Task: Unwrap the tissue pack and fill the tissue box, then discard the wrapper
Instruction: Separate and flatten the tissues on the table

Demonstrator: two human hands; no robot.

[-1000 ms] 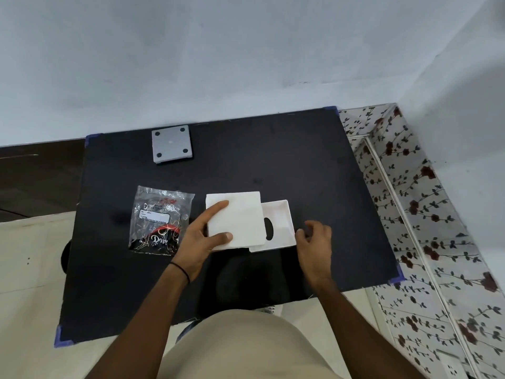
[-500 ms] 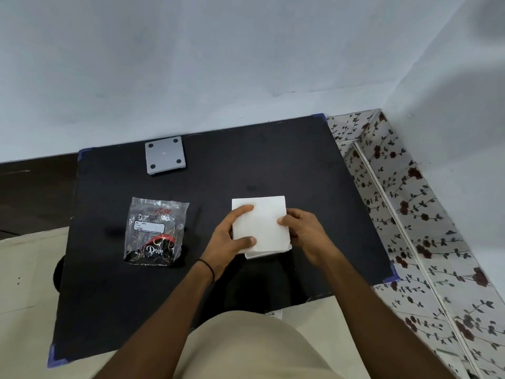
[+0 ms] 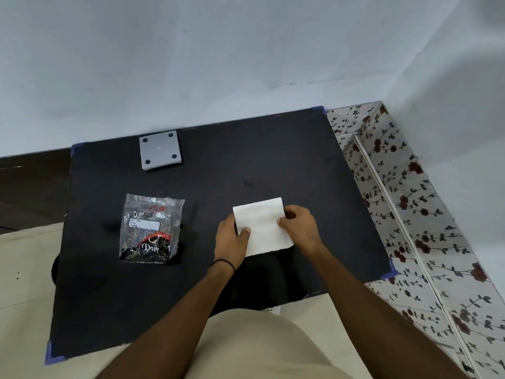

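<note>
White tissue stack (image 3: 263, 227) lies right of centre on the black table (image 3: 207, 296), gripped at its edges by left hand (image 3: 231, 239) and right hand (image 3: 299, 227). Clear plastic wrapper (image 3: 151, 228) lies well to the left; grey square plate (image 3: 159, 149) sits near the table's far edge.

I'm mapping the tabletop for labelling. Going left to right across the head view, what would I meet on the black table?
Empty wrapper → left hand → white tissue stack → right hand. The grey square plate lies farther back, overlapping the wrapper's span.
</note>
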